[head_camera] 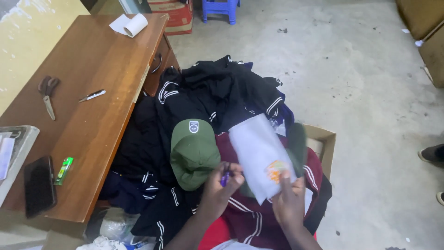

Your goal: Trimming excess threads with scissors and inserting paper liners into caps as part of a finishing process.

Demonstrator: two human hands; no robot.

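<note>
Concrete floor [351,92], wood desk [92,92] left.

A white plastic bag [259,155] with an orange print, held tilted over maroon clothes; a small purple thing [225,178] is pinched beside it

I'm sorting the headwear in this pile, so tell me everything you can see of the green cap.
The green cap is olive, of what looks like plain woven cloth, with a small shield-shaped patch in white and dark on its front. It lies on the heap of dark clothes beside the wooden desk, patch end away from the camera. The left hand is at its near right edge; real contact can't be judged. A white plastic sleeve lies just right of it.
</note>
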